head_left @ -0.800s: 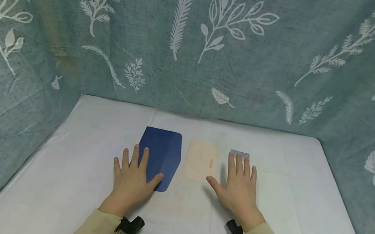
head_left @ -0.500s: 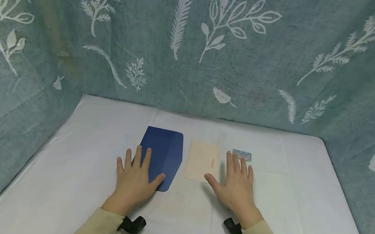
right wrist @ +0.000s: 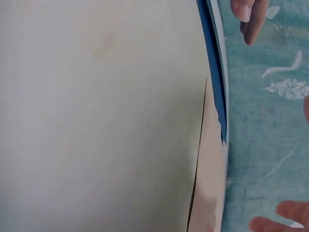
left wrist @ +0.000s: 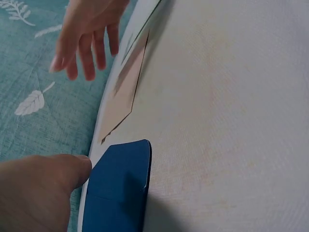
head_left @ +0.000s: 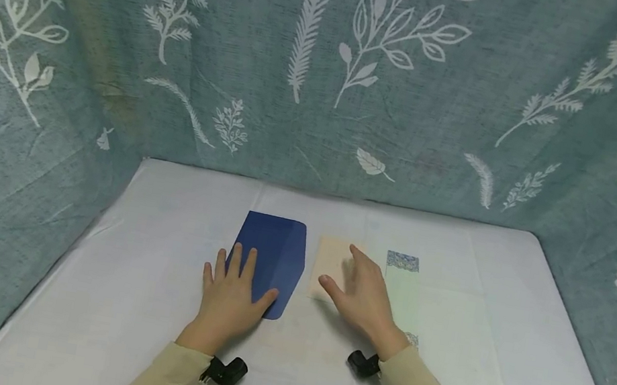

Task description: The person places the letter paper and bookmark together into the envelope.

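A dark blue envelope (head_left: 279,256) lies flat near the middle of the table, its tapered flap side facing right. My left hand (head_left: 228,305) is over its near left part, fingers spread and straight; in the left wrist view the thumb (left wrist: 53,183) is beside the envelope's edge. To the right lies a cream card (head_left: 328,257), partly covered by my right hand (head_left: 364,300). This hand hovers with relaxed fingers and thumb apart, holding nothing. Right of it is a pale green sheet (head_left: 400,293) with a blue patterned band at its top, partly behind the hand and wrist.
A white cloth covers the table (head_left: 471,356). Behind and at both sides hangs a green curtain (head_left: 304,144) with white leaf prints. Each wrist wears a black camera, one on the left (head_left: 229,371) and one on the right (head_left: 363,364).
My right hand has moved left from the pale green sheet to over the cream card and turned inward, uncovering the sheet's patterned band. My left hand stays by the envelope. The view has shifted slightly.
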Demonstrator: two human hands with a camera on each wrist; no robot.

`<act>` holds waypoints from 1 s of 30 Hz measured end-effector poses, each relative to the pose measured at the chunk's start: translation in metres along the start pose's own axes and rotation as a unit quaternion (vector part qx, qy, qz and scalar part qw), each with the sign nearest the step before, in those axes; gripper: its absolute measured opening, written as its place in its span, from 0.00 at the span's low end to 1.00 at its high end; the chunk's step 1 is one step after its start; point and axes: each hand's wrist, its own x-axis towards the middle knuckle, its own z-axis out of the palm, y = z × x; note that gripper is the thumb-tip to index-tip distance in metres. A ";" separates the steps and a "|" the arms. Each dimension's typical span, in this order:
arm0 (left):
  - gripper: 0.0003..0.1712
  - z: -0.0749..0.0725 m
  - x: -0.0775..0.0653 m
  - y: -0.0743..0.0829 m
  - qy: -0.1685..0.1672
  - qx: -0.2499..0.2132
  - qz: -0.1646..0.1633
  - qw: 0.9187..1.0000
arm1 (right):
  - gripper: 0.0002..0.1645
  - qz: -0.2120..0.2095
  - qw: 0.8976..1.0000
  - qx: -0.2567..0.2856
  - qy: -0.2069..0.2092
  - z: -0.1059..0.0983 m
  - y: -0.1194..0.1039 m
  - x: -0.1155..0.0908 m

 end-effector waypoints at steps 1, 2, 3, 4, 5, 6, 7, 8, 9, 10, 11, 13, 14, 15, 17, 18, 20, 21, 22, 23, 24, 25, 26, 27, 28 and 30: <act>0.53 0.000 0.000 0.000 0.003 0.001 0.001 1.000 | 0.54 0.000 1.000 0.012 -0.001 0.002 -0.001 0.002; 0.53 0.000 0.001 0.000 0.005 0.002 0.003 1.000 | 0.54 -0.001 1.000 0.022 -0.002 0.004 -0.002 0.004; 0.53 0.000 0.001 -0.001 0.008 0.002 0.004 1.000 | 0.54 -0.001 1.000 0.029 -0.004 0.007 -0.004 0.005; 0.52 0.000 0.001 -0.001 0.011 0.003 0.006 1.000 | 0.54 -0.002 0.999 0.036 -0.006 0.009 -0.005 0.007; 0.52 0.001 0.002 -0.002 0.011 0.003 0.006 1.000 | 0.54 -0.004 0.999 0.041 -0.009 0.011 -0.007 0.008; 0.52 0.001 0.002 -0.002 0.010 0.004 0.007 1.000 | 0.53 -0.007 0.999 0.046 -0.012 0.013 -0.009 0.009; 0.52 0.001 0.002 -0.002 0.008 0.005 0.006 1.000 | 0.52 -0.008 0.999 0.050 -0.017 0.015 -0.011 0.010; 0.52 0.001 0.002 -0.002 0.008 0.004 0.006 1.000 | 0.52 -0.009 0.998 0.055 -0.024 0.017 -0.013 0.011; 0.52 0.002 0.003 -0.002 0.005 0.002 0.006 1.000 | 0.51 -0.009 0.998 0.061 -0.032 0.019 -0.015 0.012; 0.51 0.002 0.003 -0.001 0.002 0.001 0.005 1.000 | 0.50 -0.010 0.997 0.071 -0.039 0.020 -0.018 0.013; 0.51 0.002 0.003 -0.001 -0.003 -0.001 0.004 1.000 | 0.49 -0.010 0.995 0.082 -0.047 0.022 -0.020 0.014; 0.52 0.002 0.004 0.000 -0.011 -0.003 0.001 1.000 | 0.47 -0.007 0.992 0.107 -0.065 0.026 -0.024 0.017; 0.52 0.002 0.004 0.001 -0.014 -0.005 -0.002 1.000 | 0.46 -0.005 0.990 0.121 -0.073 0.028 -0.026 0.018; 0.52 0.002 0.004 0.001 -0.018 -0.006 -0.005 1.000 | 0.45 -0.004 0.988 0.135 -0.081 0.031 -0.027 0.020; 0.52 0.002 0.005 0.002 -0.022 -0.007 -0.009 1.000 | 0.43 0.003 0.983 0.156 -0.093 0.035 -0.030 0.024; 0.52 0.002 0.005 0.002 -0.023 -0.007 -0.011 1.000 | 0.42 0.006 0.981 0.165 -0.097 0.038 -0.031 0.027; 0.52 0.002 0.006 0.002 -0.023 -0.008 -0.011 1.000 | 0.41 0.012 0.978 0.182 -0.102 0.042 -0.033 0.031; 0.51 0.002 0.006 0.002 -0.024 -0.007 -0.011 1.000 | 0.40 0.015 0.977 0.188 -0.103 0.044 -0.033 0.032; 0.51 0.003 0.006 0.001 -0.025 -0.005 -0.011 1.000 | 0.39 0.019 0.976 0.192 -0.104 0.045 -0.034 0.034; 0.51 0.003 0.006 0.001 -0.026 -0.003 -0.011 1.000 | 0.39 0.019 0.975 0.196 -0.105 0.047 -0.035 0.035; 0.51 0.003 0.006 0.000 -0.027 0.002 -0.011 1.000 | 0.38 0.021 0.973 0.202 -0.107 0.049 -0.036 0.036; 0.51 0.004 0.006 0.000 -0.026 0.005 -0.011 1.000 | 0.38 0.023 0.972 0.207 -0.109 0.050 -0.037 0.036; 0.51 0.004 0.006 0.000 -0.025 0.009 -0.013 1.000 | 0.37 0.023 0.971 0.211 -0.111 0.051 -0.039 0.037; 0.51 0.003 0.005 0.000 -0.023 0.013 -0.014 1.000 | 0.37 0.023 0.970 0.212 -0.113 0.053 -0.040 0.037; 0.51 0.003 0.005 0.000 -0.021 0.018 -0.017 0.999 | 0.37 0.023 0.969 0.216 -0.114 0.053 -0.041 0.038; 0.51 0.004 0.005 0.001 -0.017 0.027 -0.024 0.999 | 0.37 0.027 0.967 0.225 -0.118 0.055 -0.044 0.039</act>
